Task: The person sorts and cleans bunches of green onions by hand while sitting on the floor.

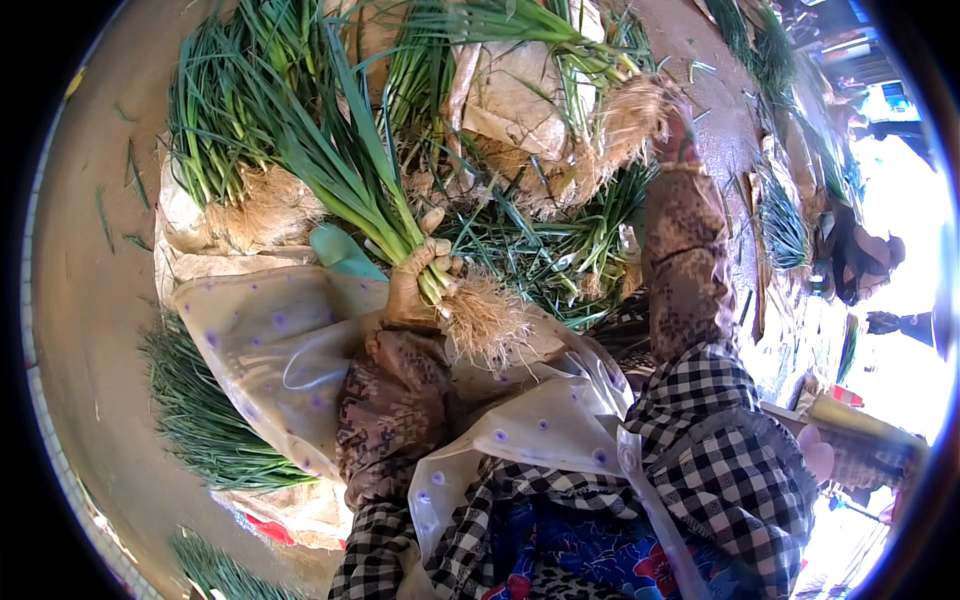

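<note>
- The left hand (410,287) is closed around the lower stems of a bunch of spring onions (388,218), just above its roots (485,318).
- This bunch lies aslant: its long axis runs from the roots at lower right to the leaf tips at upper left.
- The right hand (682,135), blurred, is at the root end of a second bunch (585,45); I cannot tell how far its fingers are closed.
- That bunch's leaves point left, its roots towards the person.
- Loose leaves (540,245) spread between the two forearms.
- A clear dotted apron (265,335) reaches beneath the left forearm.
- More spring onions (225,115) lie left of the held leaves, close to them.
- Beyond the sack's left edge (166,225), brown floor (85,270) stretches outward, with scattered leaf scraps (135,175).
</note>
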`<state>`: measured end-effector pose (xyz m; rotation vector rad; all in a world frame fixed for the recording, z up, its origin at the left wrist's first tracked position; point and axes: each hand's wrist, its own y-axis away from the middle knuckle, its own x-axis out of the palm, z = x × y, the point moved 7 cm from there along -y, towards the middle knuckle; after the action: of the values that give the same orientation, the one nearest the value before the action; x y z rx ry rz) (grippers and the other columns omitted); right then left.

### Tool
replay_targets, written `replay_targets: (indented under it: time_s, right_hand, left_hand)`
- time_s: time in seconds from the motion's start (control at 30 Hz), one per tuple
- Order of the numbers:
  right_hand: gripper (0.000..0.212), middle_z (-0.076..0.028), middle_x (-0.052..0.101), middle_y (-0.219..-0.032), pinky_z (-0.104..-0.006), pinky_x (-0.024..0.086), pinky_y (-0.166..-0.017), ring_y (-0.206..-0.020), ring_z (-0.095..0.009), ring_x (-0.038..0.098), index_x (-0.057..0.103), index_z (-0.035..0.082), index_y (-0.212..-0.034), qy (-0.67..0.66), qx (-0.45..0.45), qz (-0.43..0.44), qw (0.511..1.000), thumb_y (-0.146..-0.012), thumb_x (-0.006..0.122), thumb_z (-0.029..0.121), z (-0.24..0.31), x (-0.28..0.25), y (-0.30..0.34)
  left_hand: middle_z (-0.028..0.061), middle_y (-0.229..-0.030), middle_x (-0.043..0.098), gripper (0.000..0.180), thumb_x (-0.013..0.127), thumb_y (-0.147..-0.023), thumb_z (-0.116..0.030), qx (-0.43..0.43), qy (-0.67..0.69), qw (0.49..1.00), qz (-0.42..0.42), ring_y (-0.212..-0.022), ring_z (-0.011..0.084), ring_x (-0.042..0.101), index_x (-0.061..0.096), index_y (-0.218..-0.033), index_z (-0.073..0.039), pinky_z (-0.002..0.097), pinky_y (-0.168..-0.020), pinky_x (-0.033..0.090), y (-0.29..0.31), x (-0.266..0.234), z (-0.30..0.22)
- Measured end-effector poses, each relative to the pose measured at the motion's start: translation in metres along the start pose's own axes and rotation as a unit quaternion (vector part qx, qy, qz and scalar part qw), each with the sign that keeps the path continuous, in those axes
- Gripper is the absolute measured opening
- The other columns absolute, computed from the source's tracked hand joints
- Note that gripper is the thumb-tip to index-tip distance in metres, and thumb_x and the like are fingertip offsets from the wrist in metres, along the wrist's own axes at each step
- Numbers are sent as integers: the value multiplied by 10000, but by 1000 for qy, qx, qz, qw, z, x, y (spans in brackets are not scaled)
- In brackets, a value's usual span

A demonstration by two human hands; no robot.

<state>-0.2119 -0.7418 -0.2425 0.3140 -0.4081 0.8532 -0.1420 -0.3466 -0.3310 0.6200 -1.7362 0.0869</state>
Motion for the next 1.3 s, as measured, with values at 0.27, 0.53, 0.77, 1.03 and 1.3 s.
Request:
replay_targets:
  time_s: [0.27,0.53,0.77,1.03,1.3]
  right_hand:
    - [346,-199,550,-1048,-395,506,-800,-935,-286,575,497,-28,-1093,-30,132,80,988,-847,506,215,-102,58,82]
    - [299,-140,535,-1073,-361,488,-834,-936,-266,560,505,-29,-1062,-211,236,135,939,-815,529,138,-236,109,144]
    - [301,-119,523,-1089,-403,435,-846,-961,-244,528,528,13,-1047,-155,89,233,956,-813,541,202,-193,117,134]
    - [509,-150,519,-1133,-364,480,-813,-913,-259,568,486,65,-1173,154,8,62,986,-753,676,281,-151,126,11]
    - [324,-98,596,-957,-264,493,-692,-865,-151,561,559,64,-1068,73,271,172,944,-809,604,254,-290,64,89]
  left_hand:
    - [170,-1174,504,479,502,-810,-52,4,3,999,-36,-1035,302,539,369,-1270,-32,412,-793,517,-20,-16,39]
    - [101,-1089,565,402,524,-873,-289,-35,-89,993,-70,-945,213,564,480,-1171,-22,349,-798,493,-16,-46,51]
    - [129,-1103,554,401,478,-895,-275,-4,-243,958,-153,-945,225,564,460,-1185,1,359,-790,499,-27,-93,57]
    - [139,-1107,550,399,462,-901,-273,-25,-75,987,-141,-938,231,566,458,-1184,9,362,-778,503,-13,-61,60]
    - [150,-1111,546,398,445,-907,-270,-21,27,992,-124,-930,237,569,456,-1184,16,365,-767,507,-16,-45,45]
